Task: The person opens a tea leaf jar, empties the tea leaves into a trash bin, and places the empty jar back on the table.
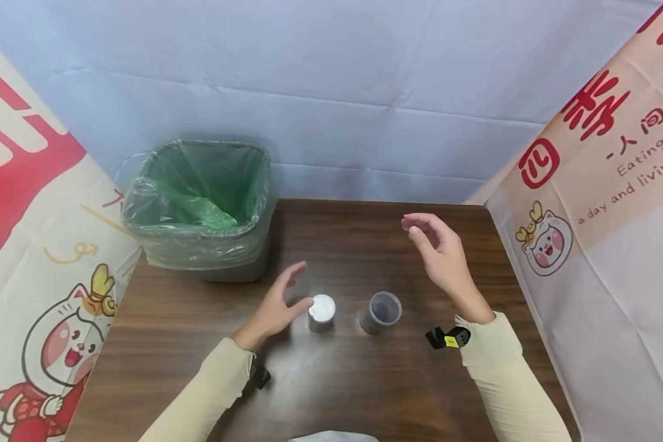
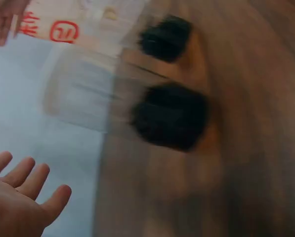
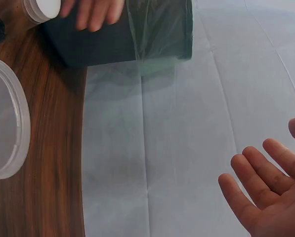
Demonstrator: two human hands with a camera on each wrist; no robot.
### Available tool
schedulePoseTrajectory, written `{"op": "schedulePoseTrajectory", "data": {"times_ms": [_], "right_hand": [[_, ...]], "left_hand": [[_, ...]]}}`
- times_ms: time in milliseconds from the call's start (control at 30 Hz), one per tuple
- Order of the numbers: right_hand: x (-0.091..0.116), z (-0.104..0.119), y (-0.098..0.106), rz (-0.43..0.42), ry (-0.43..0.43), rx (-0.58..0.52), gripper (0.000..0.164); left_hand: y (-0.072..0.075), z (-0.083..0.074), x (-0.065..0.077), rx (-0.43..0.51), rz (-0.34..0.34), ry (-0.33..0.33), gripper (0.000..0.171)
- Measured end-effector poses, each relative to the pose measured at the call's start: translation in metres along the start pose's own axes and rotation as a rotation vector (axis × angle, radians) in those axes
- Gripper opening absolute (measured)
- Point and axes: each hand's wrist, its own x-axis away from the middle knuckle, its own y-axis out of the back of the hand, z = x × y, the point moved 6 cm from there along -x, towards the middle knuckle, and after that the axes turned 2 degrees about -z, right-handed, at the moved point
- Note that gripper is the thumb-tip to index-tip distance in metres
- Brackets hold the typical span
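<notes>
Near the middle of the table stands a small clear jar with a white lid (image 1: 323, 309) and dark contents. My left hand (image 1: 276, 307) is just to its left, fingers spread and thumb tip right at the lid's edge. In the left wrist view that jar's black contents (image 2: 172, 116) are blurred, with the left hand (image 2: 21, 197) holding nothing. To the right stands a wider clear jar (image 1: 383, 310) with dark stuff low inside; its pale round rim (image 3: 21, 123) fills the left of the right wrist view. Above the table at right, my right hand (image 1: 439, 252) hangs empty, fingers loosely bent.
A dark bin (image 1: 243, 270) lined with a green translucent bag (image 1: 199, 248) stands at the table's back left. Printed cloth walls (image 1: 585, 233) rise at both sides, and a pale cloth (image 1: 342, 123) hangs behind. Something white (image 1: 334, 437) shows at the near edge.
</notes>
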Motion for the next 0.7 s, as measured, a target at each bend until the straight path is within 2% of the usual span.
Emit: {"op": "schedulePoseTrajectory", "data": {"times_ms": [133,267,433,567,700], "right_hand": [[0.005,-0.005,-0.003,0.003,-0.005,-0.005,0.024],[0.011,-0.011,-0.010,0.017,-0.009,-0.029,0.025],[0.019,-0.016,-0.018,0.019,-0.013,-0.066,0.025],[0.022,-0.017,-0.022,0.001,-0.009,-0.103,0.024],[0.024,-0.017,-0.024,-0.011,-0.007,-0.142,0.024]], "left_hand": [[-0.016,0.019,0.005,-0.023,0.063,0.058,0.089],[-0.028,0.029,0.006,-0.032,0.098,0.097,0.100],[-0.037,0.040,0.010,-0.029,0.106,0.128,0.099],[-0.042,0.049,0.013,-0.051,0.124,0.125,0.100],[-0.046,0.057,0.015,-0.069,0.155,0.115,0.092]]}}
